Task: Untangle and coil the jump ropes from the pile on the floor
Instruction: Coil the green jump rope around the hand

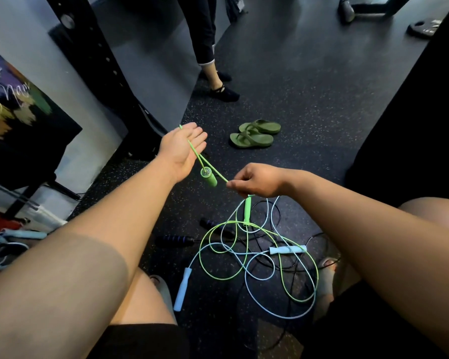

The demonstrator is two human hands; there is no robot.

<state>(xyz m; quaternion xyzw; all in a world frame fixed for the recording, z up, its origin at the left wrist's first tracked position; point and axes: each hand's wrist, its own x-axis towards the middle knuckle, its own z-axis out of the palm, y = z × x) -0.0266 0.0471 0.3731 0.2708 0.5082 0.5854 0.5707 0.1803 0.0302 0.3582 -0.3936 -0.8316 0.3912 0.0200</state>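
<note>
A green jump rope [290, 268] lies half in loops on the dark floor, tangled with a light blue rope [259, 286] and a black rope [278, 216]. My left hand [184, 149] is raised palm up with fingers spread; the green cord is looped over it, and one green handle [209, 177] dangles just below. My right hand [257, 181] pinches the green cord, and the second green handle [247, 211] hangs under it. Blue handles [182, 288] [288, 249] and dark purple-banded handles [175, 240] rest on the floor.
A pair of green flip-flops [254, 133] sits ahead on the floor. A person's legs and dark shoes [222, 92] stand beyond them. A black rack post [99, 60] and a painted board [16, 112] are at left. My knees frame the pile.
</note>
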